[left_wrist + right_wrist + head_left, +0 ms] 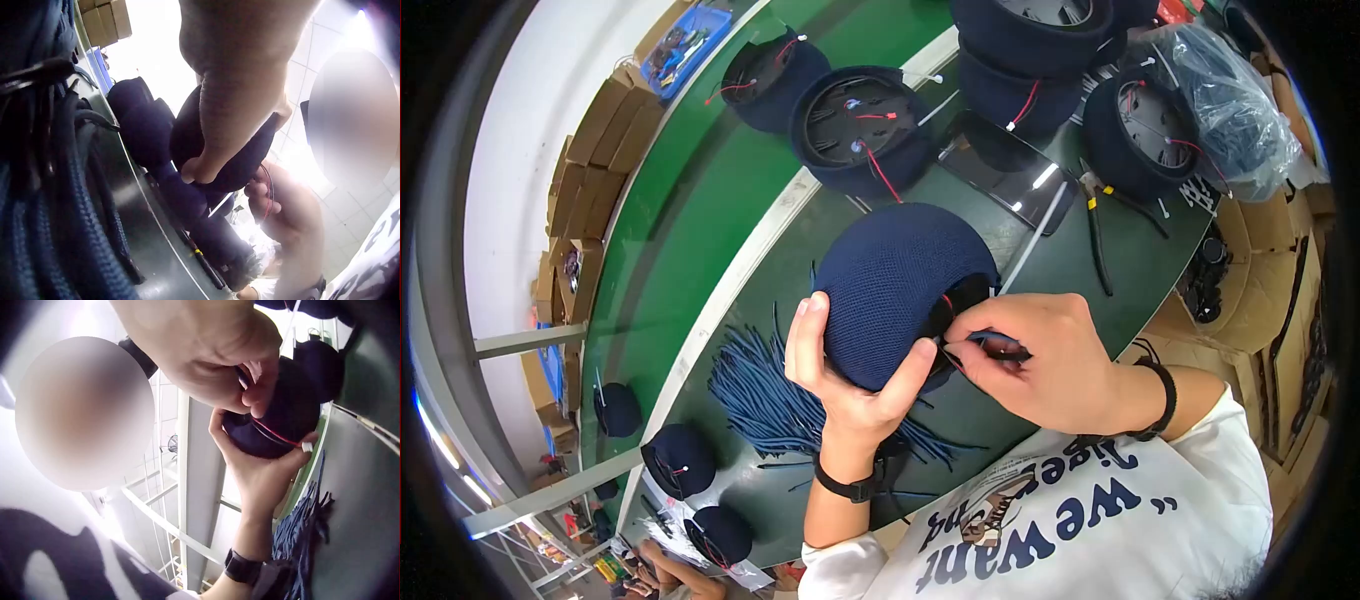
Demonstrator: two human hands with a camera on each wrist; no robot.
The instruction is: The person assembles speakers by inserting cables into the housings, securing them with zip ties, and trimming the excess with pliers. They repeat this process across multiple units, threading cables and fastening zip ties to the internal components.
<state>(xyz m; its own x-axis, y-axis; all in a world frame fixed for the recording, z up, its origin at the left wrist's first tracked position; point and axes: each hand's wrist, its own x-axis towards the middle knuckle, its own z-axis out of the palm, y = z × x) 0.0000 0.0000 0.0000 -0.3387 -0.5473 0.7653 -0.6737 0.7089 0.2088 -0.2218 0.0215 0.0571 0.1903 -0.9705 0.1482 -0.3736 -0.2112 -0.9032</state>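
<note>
A round navy fabric-covered piece (pixel 890 280) is gripped by my left hand (pixel 845 375), fingers along its side and thumb near the dark opening. At that opening my right hand (pixel 1050 365) pinches a dark cord-like item (pixel 1000 348), its fingers curled. In the left wrist view the left hand (pixel 234 112) lies across the dark piece (pixel 187 137). In the right wrist view red and black wires (pixel 275 434) with a white connector (pixel 307 447) hang by the piece, beneath the right hand (pixel 219 359). What the right fingertips touch inside is hidden.
Blue cords (pixel 765 395) lie in a bundle beside the left hand. Similar navy pieces (pixel 860 130) stand behind, near a black phone-like panel (pixel 1005 170) and pliers (pixel 1095 230). A cardboard box (pixel 1250 300) with dark parts stands at the right.
</note>
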